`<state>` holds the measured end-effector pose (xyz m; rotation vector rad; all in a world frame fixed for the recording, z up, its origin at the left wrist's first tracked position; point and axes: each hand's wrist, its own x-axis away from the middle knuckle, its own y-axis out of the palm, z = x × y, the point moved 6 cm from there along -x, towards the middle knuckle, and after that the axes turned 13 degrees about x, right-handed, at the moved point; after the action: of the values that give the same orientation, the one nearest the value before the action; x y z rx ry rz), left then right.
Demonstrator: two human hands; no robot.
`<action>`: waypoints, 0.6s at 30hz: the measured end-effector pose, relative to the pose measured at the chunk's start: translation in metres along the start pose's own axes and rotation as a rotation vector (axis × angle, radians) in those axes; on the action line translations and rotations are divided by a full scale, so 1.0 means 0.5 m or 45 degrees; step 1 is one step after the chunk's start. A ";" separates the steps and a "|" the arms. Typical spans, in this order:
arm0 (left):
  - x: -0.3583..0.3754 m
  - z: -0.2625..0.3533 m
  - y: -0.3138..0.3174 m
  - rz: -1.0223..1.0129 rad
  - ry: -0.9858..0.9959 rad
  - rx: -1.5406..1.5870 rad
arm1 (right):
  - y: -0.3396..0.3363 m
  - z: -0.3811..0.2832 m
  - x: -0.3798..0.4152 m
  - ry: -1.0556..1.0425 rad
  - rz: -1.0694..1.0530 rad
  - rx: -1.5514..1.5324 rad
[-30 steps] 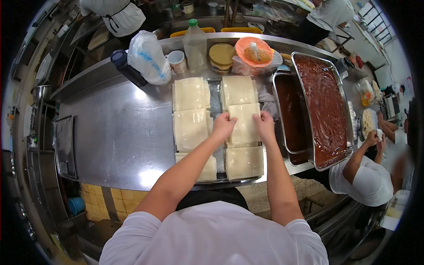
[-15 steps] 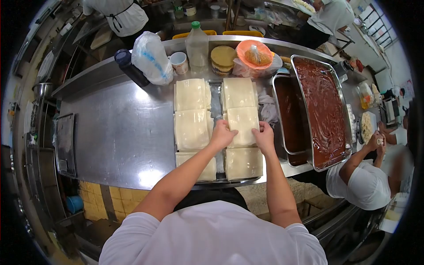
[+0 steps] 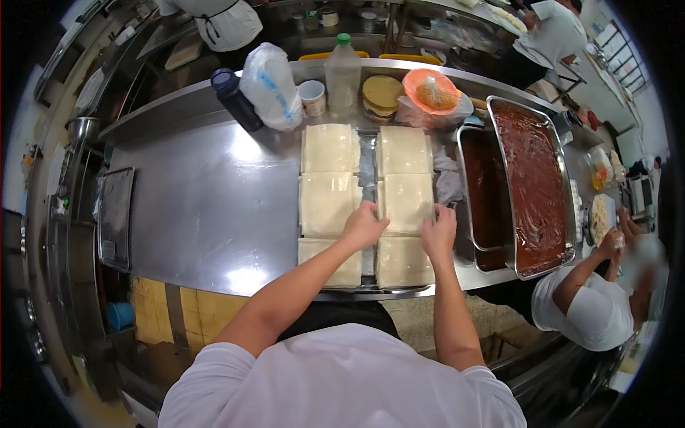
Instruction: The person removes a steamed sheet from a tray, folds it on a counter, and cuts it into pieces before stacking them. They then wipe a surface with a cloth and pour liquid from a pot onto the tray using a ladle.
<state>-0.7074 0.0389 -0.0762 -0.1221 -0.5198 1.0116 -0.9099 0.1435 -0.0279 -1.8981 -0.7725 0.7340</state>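
Square stacks of pale dough sheets lie in two columns on a metal tray (image 3: 368, 250). My left hand (image 3: 367, 225) is at the lower left edge of the middle right stack (image 3: 407, 203), its fingers bent in against the sheets. At that stack's lower right edge is my right hand (image 3: 439, 227), fingers likewise bent at the edge. Whether either hand pinches a sheet cannot be made out. Below them sits the lower right stack (image 3: 404, 264). The middle left stack (image 3: 327, 205) lies to the left of my left hand.
Two deep trays of dark red-brown filling, one upper (image 3: 534, 192) and one lower (image 3: 486, 192), overlap at the right. A bottle (image 3: 344, 78), a cup (image 3: 312, 98) and a wrapped bag (image 3: 271, 87) line the back. A co-worker (image 3: 581, 303) is at the right.
The view has shifted, so the table appears further right. Both hands have moved down slightly along the middle right stack, towards its lower corners. That stack's top sheet now lies straighter.
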 end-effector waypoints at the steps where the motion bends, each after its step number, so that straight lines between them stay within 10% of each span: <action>1: 0.018 0.019 -0.015 -0.032 -0.002 0.098 | -0.001 -0.013 0.010 -0.011 -0.033 -0.050; 8: 0.182 0.013 -0.166 -0.042 0.146 0.170 | 0.008 -0.204 0.125 -0.190 -0.291 -0.358; 18: 0.515 -0.338 -0.540 0.287 0.019 0.506 | 0.108 -0.633 0.427 -0.629 -0.776 -0.406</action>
<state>-0.3105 0.1324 -0.0416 0.1696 -0.2867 1.3149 -0.5272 0.1190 0.0107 -1.6100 -1.7709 0.7150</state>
